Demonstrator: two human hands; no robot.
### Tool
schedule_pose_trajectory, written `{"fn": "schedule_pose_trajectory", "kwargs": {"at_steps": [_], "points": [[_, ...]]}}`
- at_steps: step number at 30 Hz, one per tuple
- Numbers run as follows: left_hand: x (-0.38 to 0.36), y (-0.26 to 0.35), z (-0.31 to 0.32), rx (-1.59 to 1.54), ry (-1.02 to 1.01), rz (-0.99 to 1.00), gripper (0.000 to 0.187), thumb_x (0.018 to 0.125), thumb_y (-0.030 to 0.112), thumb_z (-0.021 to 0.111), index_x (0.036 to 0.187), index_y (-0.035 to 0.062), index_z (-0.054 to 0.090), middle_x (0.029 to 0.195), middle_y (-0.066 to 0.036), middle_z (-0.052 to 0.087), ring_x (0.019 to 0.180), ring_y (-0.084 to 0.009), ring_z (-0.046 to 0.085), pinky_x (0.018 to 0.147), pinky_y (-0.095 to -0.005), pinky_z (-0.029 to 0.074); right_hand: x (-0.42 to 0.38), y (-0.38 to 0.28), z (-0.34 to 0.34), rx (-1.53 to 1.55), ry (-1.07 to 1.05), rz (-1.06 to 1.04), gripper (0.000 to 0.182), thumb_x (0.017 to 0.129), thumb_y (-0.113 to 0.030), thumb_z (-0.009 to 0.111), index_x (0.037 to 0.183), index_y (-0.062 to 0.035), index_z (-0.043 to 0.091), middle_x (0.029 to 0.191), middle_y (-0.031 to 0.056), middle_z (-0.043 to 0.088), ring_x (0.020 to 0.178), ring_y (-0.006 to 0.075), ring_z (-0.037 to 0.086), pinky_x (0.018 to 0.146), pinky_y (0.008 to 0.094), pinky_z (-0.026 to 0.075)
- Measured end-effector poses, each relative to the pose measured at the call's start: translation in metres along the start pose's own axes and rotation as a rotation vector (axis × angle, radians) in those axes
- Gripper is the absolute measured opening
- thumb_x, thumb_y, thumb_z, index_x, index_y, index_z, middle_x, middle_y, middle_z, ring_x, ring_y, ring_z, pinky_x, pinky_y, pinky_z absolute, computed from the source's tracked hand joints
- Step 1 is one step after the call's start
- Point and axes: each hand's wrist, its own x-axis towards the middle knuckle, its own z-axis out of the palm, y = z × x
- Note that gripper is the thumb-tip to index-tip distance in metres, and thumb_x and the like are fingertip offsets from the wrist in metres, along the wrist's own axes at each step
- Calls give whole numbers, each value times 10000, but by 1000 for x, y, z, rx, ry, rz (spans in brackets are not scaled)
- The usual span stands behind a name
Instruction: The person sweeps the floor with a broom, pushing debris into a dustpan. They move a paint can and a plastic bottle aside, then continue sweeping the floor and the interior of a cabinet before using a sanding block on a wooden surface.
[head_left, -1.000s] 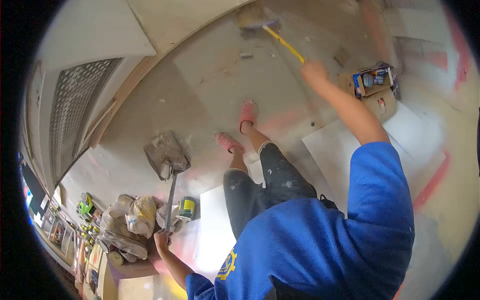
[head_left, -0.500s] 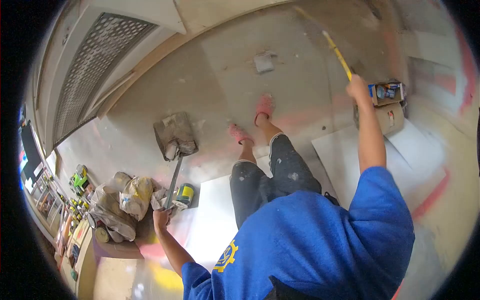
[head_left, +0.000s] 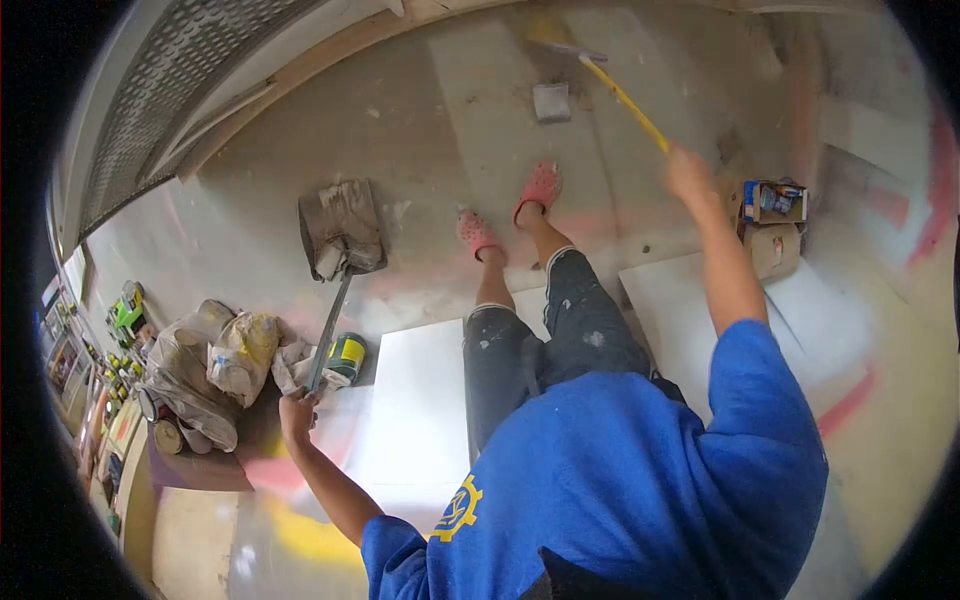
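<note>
The left hand point(head_left: 298, 414), its fingers wrapped closed, holds a long grey metal handle point(head_left: 331, 326) beside a dark green and yellow cylindrical can point(head_left: 347, 355). Farther out, at the handle's end, is a grimy grey-brown dustpan point(head_left: 342, 222). The right hand point(head_left: 690, 176) is closed round a slim yellow broom stick point(head_left: 630, 107). Beyond a pale square scrap point(head_left: 551, 102) on the floor point(head_left: 420, 150) is the blurred broom head point(head_left: 580, 50). Sweeping seems in hand; the next stroke likely calls for drawing the scrap panward.

Broom bristles point(head_left: 549, 32) a yellow blur
</note>
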Motion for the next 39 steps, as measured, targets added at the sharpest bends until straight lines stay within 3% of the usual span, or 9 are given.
{"fn": "schedule_pose_trajectory", "kwargs": {"at_steps": [6,10,13,15,19,25,30,33,39], "points": [[13,-9,-18,16,26,33,294,777,99,596,1045,-21,609,591,-21,510,385,-98,423,337,-256,308,5,28,-36,-113,67,11,396,781,-110,524,1174,-68,494,1027,201,585,976,373,551,838,438,447],[27,-18,-26,-72,0,7,292,773,99,596,1039,-21,615,587,-13,506,386,-98,429,339,-252,314,88,1,31,-129,30,-1,290,823,-98,489,1101,-34,544,1027,198,590,966,350,568,805,432,465],[15,-3,-25,71,11,43,228,770,103,578,950,-21,646,545,-5,485,387,-94,434,341,-247,316,4,-30,14,-188,-169,28,307,829,-91,492,1130,-50,541,1019,198,596,971,337,573,822,443,458],[20,1,-27,46,30,72,217,770,111,574,922,-23,650,536,-4,479,387,-93,435,340,-247,315,-53,-12,6,-137,-93,-78,509,772,-112,531,1271,-143,440,1015,222,580,959,368,560,815,438,450],[18,-5,-32,25,29,64,229,770,124,577,922,-32,646,540,-8,484,384,-93,437,335,-250,312,-101,3,-43,-53,-39,70,527,748,-99,529,1266,-163,458,1035,233,568,962,382,552,827,429,445],[22,-9,-32,38,55,55,232,765,130,574,925,-20,649,567,-12,505,377,-90,441,331,-247,317,61,91,-1,-68,152,149,441,752,-146,546,1186,-75,510,1036,228,576,968,381,553,817,421,455],[18,1,-26,43,65,3,245,765,114,567,970,5,646,560,-1,496,374,-81,434,318,-240,305,170,49,36,-83,59,177,305,820,-157,472,1063,0,571,1044,207,596,962,339,584,841,427,451],[14,6,-21,3,86,44,226,765,119,575,943,-2,646,554,1,487,372,-80,429,315,-239,296,128,22,36,-353,-174,55,295,830,-145,450,1051,0,579,984,202,616,926,343,597,825,435,457],[8,17,-18,70,36,144,216,760,135,585,911,-7,646,532,-3,468,371,-87,425,322,-244,292,-50,71,-3,-82,20,-52,406,801,-110,455,1204,-119,506,975,254,579,932,375,570,804,445,450]]}}
